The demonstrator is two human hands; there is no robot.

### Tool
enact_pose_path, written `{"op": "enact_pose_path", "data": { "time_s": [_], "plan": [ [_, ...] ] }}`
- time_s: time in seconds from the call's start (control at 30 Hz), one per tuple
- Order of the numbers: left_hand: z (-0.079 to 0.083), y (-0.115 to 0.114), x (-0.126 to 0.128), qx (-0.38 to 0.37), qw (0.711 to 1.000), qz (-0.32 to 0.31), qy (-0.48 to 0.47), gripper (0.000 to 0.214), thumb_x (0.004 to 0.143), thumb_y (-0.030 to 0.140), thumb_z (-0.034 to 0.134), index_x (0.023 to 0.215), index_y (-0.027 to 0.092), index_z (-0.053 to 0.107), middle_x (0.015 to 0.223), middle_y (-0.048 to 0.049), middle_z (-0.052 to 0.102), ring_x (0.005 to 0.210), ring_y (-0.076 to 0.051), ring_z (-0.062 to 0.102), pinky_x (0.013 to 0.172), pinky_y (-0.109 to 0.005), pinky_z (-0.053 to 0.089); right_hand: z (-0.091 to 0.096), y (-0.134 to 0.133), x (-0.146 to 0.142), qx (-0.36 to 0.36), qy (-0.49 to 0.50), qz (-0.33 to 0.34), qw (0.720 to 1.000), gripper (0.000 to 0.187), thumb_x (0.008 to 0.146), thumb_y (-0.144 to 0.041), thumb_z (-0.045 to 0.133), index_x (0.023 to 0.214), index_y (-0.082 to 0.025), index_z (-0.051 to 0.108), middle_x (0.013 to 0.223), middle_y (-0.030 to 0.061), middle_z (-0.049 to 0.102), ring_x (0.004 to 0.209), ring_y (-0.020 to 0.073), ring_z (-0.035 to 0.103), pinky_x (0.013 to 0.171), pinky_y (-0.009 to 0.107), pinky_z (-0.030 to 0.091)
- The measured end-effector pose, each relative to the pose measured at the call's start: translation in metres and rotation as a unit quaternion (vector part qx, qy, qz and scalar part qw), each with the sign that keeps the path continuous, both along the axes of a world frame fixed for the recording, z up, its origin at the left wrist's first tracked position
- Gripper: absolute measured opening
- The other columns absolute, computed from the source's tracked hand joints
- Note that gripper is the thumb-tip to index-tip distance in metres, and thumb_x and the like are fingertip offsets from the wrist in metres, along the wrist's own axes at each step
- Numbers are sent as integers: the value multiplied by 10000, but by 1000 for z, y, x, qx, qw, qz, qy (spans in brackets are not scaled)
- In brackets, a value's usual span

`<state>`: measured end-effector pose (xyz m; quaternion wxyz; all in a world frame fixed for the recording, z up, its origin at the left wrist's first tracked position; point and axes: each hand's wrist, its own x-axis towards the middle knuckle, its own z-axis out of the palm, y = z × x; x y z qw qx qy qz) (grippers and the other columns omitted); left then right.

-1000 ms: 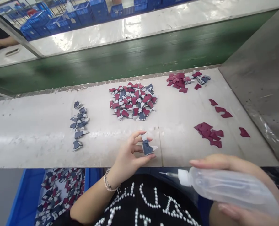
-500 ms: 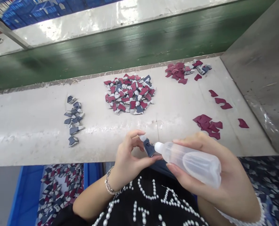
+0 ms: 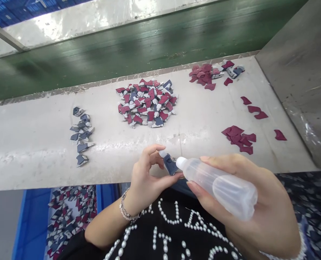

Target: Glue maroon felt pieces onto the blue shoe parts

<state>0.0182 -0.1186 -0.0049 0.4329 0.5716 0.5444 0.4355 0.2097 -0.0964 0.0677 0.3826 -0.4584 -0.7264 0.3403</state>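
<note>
Between its thumb and fingers, my left hand [image 3: 148,177] holds a small dark blue and white plastic part [image 3: 170,164] over the front edge of the bench. My right hand [image 3: 260,195] is wrapped around a translucent squeeze bottle [image 3: 222,187] with a white cap, tilted so that its nozzle points left at the part. The nozzle tip is right beside the part; whether they touch I cannot tell. Several similar blue and grey parts [image 3: 81,135] lie in a column on the left. A pile of maroon, white and blue parts [image 3: 148,103] sits mid-bench.
Flat maroon pieces [image 3: 238,139] lie in a heap on the right, with others [image 3: 202,74] behind. A metal panel [image 3: 298,83] bounds the bench [image 3: 41,144] on the right. Below left stands a blue bin [image 3: 33,220] of parts. A green belt [image 3: 108,54] runs behind.
The view has shifted slightly. The part in my left hand has turned a little, and the bottle stays at its side. Both hands keep their grip.
</note>
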Motion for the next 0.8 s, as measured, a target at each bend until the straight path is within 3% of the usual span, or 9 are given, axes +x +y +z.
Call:
{"op": "enact_pose_path", "data": {
  "time_s": [0.17,0.4,0.8],
  "plan": [
    [0,0,0,-6,1000,-3,-26,622,728,198,850,1221,285,481,916,0,666,786,-160,637,759,-304,546,-1,1,-3,10,-7,26,1000,181,834,-263,707,844,-291,528,717,-91,674,524,99,654,494,212,545],
    [0,2,-1,-5,1000,3,-19,630,725,230,857,1235,272,490,899,-9,666,767,-165,629,754,-318,556,-1,0,-4,21,-5,17,1000,180,833,-271,710,873,-301,537,733,-75,698,523,136,674,487,244,572],
    [1,4,-2,-13,1000,-1,-27,669,697,142,855,1238,280,486,949,-18,692,838,-192,667,794,-340,557,2,-1,-6,5,-17,38,999,238,847,-263,701,825,-276,465,709,-85,653,551,84,660,528,198,542]
  ]
}}
